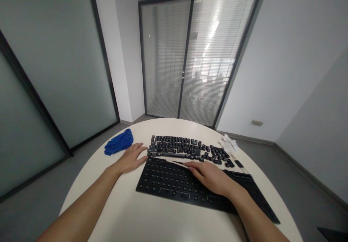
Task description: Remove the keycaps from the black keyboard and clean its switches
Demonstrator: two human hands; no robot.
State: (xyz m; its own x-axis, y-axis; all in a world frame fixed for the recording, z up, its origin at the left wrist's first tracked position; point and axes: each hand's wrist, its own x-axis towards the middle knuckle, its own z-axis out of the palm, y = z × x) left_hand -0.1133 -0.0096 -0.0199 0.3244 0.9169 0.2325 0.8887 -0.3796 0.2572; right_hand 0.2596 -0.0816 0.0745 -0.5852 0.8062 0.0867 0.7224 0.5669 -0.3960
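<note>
A black keyboard base (168, 184) without its keycaps lies at a slant on the table, its rows of key posts exposed. Over its upper edge, my right hand (208, 176) is closed on a thin white stick (176, 163) that looks like a cotton swab and points left. My left hand (132, 158) rests on the tabletop with fingers apart, the fingertips close to the keyboard's top left corner and the leftmost keycaps. Just beyond the base, loose black keycaps (175, 146) lie in rows, with the long space bar (174, 155) nearest the base.
A crumpled blue cloth (119, 142) lies on the left of the round white table (130, 213). At the right are a crumpled white tissue (230, 144) and a small black piece (239, 163) beside thin pale sticks. Glass doors with blinds (165, 60) stand behind.
</note>
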